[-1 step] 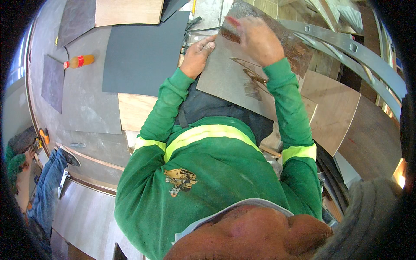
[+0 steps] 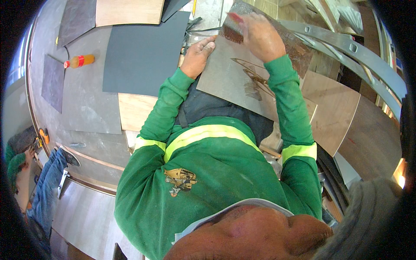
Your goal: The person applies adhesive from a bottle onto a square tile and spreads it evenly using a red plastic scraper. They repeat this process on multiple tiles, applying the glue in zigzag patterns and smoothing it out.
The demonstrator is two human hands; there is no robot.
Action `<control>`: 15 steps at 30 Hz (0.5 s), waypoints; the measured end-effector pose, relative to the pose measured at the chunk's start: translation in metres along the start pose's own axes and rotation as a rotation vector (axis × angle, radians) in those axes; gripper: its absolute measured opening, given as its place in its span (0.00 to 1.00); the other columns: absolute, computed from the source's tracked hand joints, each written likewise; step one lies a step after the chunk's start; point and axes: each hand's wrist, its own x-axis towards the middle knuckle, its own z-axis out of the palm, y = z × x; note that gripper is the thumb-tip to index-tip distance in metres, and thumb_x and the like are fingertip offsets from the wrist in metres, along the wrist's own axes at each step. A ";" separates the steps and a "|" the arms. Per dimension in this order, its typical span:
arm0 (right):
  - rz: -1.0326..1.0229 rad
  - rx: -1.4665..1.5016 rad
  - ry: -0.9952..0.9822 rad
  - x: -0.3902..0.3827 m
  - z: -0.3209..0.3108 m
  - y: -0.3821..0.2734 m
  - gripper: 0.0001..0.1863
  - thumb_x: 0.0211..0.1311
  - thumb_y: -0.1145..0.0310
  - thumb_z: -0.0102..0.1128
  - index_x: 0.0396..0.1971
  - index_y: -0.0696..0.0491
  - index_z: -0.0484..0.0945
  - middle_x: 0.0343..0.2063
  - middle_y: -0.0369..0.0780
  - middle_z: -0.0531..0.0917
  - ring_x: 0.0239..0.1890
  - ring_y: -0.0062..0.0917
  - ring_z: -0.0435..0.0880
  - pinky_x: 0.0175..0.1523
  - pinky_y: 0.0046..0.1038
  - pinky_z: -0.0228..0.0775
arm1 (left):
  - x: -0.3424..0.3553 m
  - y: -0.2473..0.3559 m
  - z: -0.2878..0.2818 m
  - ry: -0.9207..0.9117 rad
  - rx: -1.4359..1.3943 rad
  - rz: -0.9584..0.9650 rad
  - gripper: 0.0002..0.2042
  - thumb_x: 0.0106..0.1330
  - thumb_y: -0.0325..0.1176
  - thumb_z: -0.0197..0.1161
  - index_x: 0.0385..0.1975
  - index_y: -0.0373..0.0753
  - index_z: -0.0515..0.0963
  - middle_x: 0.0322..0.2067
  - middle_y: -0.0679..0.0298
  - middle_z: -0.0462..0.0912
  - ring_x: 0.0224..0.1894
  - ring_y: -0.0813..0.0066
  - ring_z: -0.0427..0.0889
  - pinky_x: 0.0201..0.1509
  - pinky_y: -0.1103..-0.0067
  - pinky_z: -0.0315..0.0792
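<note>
A grey flat sheet (image 2: 229, 76) lies tilted over my lap. Wet brown glue-like liquid (image 2: 255, 80) trails across its middle and coats its far and right parts. My left hand (image 2: 198, 56) pinches the sheet's left edge, thumb on top. Over the far part, my right hand (image 2: 264, 39) is closed round a small red tool (image 2: 235, 18). Its working end is not clear enough to tell a brush from a spreader. A brown wet patch shows just below the tool.
Dark sheets (image 2: 143, 56) and pale wooden boards (image 2: 136, 112) lie at left. A bottle of orange liquid (image 2: 79, 61) rests there. A metal ladder (image 2: 346, 43) runs along the right, near another board (image 2: 329, 112). Another person's jeans-clad leg (image 2: 47, 186) shows at lower left.
My right hand has shifted slightly to the right with the red tool and looks less blurred. My left hand and the sheet stay put.
</note>
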 end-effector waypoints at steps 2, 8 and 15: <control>0.017 -0.060 -0.026 0.013 0.002 0.010 0.10 0.64 0.74 0.57 0.42 0.58 0.82 0.40 0.49 0.83 0.48 0.46 0.83 0.56 0.46 0.77 | 0.001 0.000 -0.003 0.000 0.076 0.033 0.20 0.79 0.36 0.58 0.65 0.32 0.77 0.54 0.60 0.85 0.55 0.78 0.78 0.63 0.78 0.71; 0.010 -0.123 -0.033 0.023 0.031 0.026 0.07 0.68 0.71 0.58 0.40 0.57 0.81 0.40 0.49 0.83 0.47 0.48 0.82 0.53 0.48 0.76 | 0.001 -0.002 -0.001 0.017 0.106 0.079 0.20 0.79 0.37 0.58 0.65 0.34 0.78 0.53 0.59 0.87 0.54 0.77 0.80 0.64 0.78 0.72; -0.069 -0.051 -0.084 0.001 0.036 0.000 0.10 0.62 0.72 0.60 0.42 0.56 0.83 0.39 0.46 0.85 0.46 0.44 0.83 0.52 0.45 0.78 | -0.001 0.001 -0.003 0.028 0.211 0.117 0.22 0.80 0.39 0.56 0.67 0.34 0.76 0.58 0.57 0.84 0.60 0.74 0.79 0.68 0.77 0.69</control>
